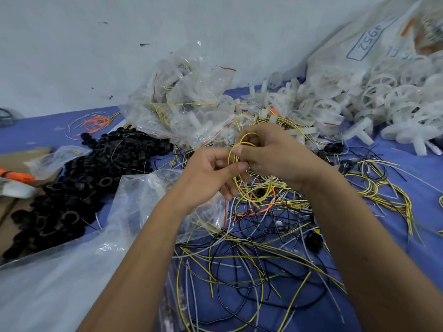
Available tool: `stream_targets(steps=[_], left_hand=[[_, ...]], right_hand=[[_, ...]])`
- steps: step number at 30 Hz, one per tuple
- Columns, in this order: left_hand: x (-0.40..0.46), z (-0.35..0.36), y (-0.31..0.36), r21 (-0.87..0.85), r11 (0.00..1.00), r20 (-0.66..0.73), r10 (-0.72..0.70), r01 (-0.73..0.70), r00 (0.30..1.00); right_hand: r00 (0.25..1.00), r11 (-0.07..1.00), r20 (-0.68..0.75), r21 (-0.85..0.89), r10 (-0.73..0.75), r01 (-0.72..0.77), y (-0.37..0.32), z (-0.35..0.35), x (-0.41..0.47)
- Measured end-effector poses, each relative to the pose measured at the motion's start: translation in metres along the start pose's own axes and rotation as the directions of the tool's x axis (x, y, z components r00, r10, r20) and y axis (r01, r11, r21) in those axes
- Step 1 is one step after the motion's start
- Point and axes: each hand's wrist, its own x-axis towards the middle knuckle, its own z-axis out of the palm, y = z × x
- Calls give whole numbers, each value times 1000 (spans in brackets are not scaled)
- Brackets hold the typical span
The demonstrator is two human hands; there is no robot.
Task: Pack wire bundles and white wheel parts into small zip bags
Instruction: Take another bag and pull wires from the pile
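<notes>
A blue cloth [395, 188] covers the surface below a pale grey wall [72, 44]. At centre frame my left hand [208, 173] and right hand [271, 154] both pinch a thin yellow wire loop [242, 142]. Ribbed white wheels [374, 92] heap upper right; glossy filled zip bags [182, 104] top centre.

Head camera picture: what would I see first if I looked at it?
First you would see two hands in the middle, the left hand and the right hand, both pinching a loop of yellow wire. Below them loose wires in yellow, black and white sprawl over the blue table cover. A heap of white wheel parts fills the upper right, and black rings lie at the left.
</notes>
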Motion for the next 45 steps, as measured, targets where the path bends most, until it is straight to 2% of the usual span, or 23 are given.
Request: stream_targets(steps=[2,5,8,11,14,17,18,20,22,23,25,27,29,32,35,37,40,43,45], left_hand=[[0,-1,-4,-22,1000,-1,-1,1,1000],[2,-3,-9,-21,1000,-74,-24,23,997],[2,-6,-15,-21,998,-144,-65,63,987],[2,-9,-17,-35,994,-223,-105,100,969],[3,-12,-17,-50,990,-287,-140,131,948],[3,-12,-16,-34,988,-323,-156,153,934],[2,-10,-15,-17,988,-328,-153,157,932],[3,-5,-13,15,988,-344,-139,153,929],[5,2,-10,50,988,-381,-118,147,917],[7,6,-9,75,986,-407,-107,150,907],[7,11,-6,140,979,-443,-72,148,894],[6,13,-5,185,976,-429,-25,115,903],[5,12,-5,184,980,-367,-3,75,930],[2,1,-2,160,985,-199,-25,57,980],[-3,-15,3,82,994,-43,-63,66,997],[-5,-24,5,42,998,-42,-46,47,998],[-6,-25,9,66,998,-53,-2,6,999],[-6,-20,12,97,995,-46,-4,8,999],[-4,-21,12,248,969,-46,24,-12,999]], right_hand=[[1000,1000,-19,-23,-9,8,0,-1,-1],[1000,954,-18,-299,2,-7,1,-11,-6],[979,860,106,-500,176,-101,1,-34,-14],[925,752,204,-649,320,-117,4,-53,-19],[919,774,277,-631,281,-47,9,-61,-19],[961,831,250,-555,115,45,3,-55,-19],[979,867,201,-493,35,70,1,-48,-18],[995,935,-15,-343,-99,87,-2,-33,-12],[974,952,-194,-300,-115,53,-5,-16,-6],[975,947,-204,-320,-89,19,-7,-7,-4],[990,918,-134,-396,-40,-16,-9,9,-3],[994,867,-105,-498,-43,-15,-6,16,-2],[984,852,-166,-522,-62,-35,-2,18,1],[978,895,-199,-444,-59,-36,3,15,2],[997,960,-82,-279,6,-28,6,3,0],[999,954,49,-298,14,2,1,-4,-2],[982,895,185,-443,35,51,-8,-8,0],[965,866,243,-499,101,35,-15,-8,2],[964,844,235,-536,122,24,-18,-8,3]])
